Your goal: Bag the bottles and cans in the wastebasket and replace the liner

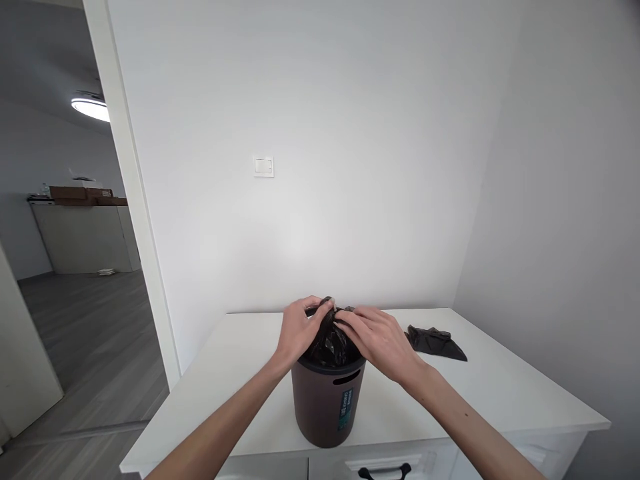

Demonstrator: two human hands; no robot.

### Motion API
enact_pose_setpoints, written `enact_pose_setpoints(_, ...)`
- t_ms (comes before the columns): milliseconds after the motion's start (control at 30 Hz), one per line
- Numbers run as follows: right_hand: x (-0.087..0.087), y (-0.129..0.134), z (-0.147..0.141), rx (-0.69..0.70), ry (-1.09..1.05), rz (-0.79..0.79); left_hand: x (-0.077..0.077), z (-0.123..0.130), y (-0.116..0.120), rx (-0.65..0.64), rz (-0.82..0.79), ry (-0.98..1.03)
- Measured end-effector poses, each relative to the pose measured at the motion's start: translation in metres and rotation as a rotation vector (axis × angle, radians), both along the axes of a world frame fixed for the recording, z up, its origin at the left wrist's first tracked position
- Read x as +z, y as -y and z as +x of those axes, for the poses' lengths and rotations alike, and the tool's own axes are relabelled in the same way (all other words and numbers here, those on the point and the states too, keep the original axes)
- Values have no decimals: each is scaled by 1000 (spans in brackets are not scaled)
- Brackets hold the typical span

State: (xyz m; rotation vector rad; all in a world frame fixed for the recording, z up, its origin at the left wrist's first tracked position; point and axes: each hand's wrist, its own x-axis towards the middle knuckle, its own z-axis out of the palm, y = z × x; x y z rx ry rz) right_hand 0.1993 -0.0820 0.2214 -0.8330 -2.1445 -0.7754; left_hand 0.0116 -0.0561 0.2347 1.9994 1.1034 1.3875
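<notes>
A brown trash can [323, 407] with a dark rim, a slot handle and a blue-green label stands upright near the front edge of the white cabinet top. Inside its mouth is a black garbage bag [334, 348], bunched up and rising slightly above the rim. My left hand [301, 327] pinches the gathered bag from the left, thumb and fingers closed on it. From the right, my right hand [373, 333] grips the same gathered part, its fingertips close to my left thumb. The bag's lower part is hidden in the can.
Another folded black bag [436, 342] lies on the cabinet top [480, 393] to the right. Walls border the cabinet behind and at right. A drawer handle [384, 472] sticks out in front. At left a doorway shows a room with cardboard boxes [83, 195].
</notes>
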Motion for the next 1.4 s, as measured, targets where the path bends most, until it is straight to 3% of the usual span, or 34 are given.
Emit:
enact_pose_setpoints(167,-8,14,11,-44,-42,50,-18,-19,-37,240,175,-216)
enact_pose_setpoints(300,-17,29,21,-71,-49,25,-30,-34,-59,332,175,-308)
enact_pose_setpoints(433,-28,45,24,-60,-81,-28,-27,-37,-64,349,118,-329)
enact_pose_setpoints(600,-28,50,18,-49,-212,-211,-4,-33,-44,177,36,-162)
enact_pose_setpoints(733,-16,22,3,-85,-311,-387,19,-27,-13,3,-24,-43)
enact_pose_setpoints(833,-5,-6,-14,-170,-164,-446,26,-22,5,-43,43,-47)
enact_pose_setpoints(933,5,-20,-28,-255,-5,-508,22,-24,15,-50,120,-102)
enact_pose_setpoints(1033,16,-18,-35,-255,-23,-540,7,-38,15,-26,149,-82)
enact_pose_setpoints(1167,41,-5,-33,-257,-271,-464,-29,-71,-3,173,116,121)
enact_pose_setpoints(1300,80,4,-8,-265,-593,-307,-84,-110,-25,323,-46,219)
enact_pose_setpoints(1400,103,8,38,-278,-791,-247,-132,-135,-34,381,-156,121)
